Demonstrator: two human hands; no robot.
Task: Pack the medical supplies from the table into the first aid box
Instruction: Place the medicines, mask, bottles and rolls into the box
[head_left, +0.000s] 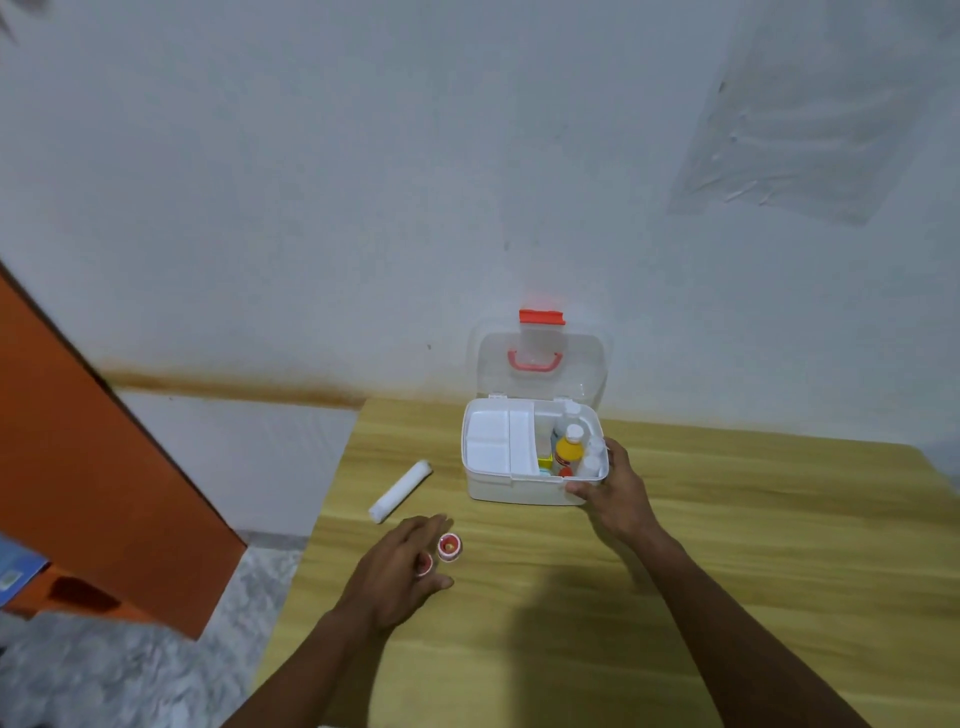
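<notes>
the first aid box (519, 486) stands open at the far side of the wooden table (727, 571), its clear lid (540, 364) tipped back against the wall (363, 182). a white divided tray (498, 441) sits in the left part of the box; to its right stand several bottles, among them a yellow bottle (568, 451) with a white cap. the right hand (615, 493) is clasped on the near right corner of the box, thumb on the front wall, fingers over the rim, seemingly steadying it. the left hand (402, 564) is lowered over two small red-rimmed jars (441, 552) on the near left of the table, fingers spread and touching them; a firm grip cannot be confirmed. a white bandage roll (400, 491) lies loose between the jars and the box, toward the table's left edge. judgement: packing is well along, with the jars and the roll outstanding. the next move calls for closing the fingers round both jars and carrying them to a free place in the box. the table top is otherwise bare, pale grained wood. the wall is plain and stained along its base; an orange panel (78, 441) stands far left over a grey mottled floor (104, 675).
</notes>
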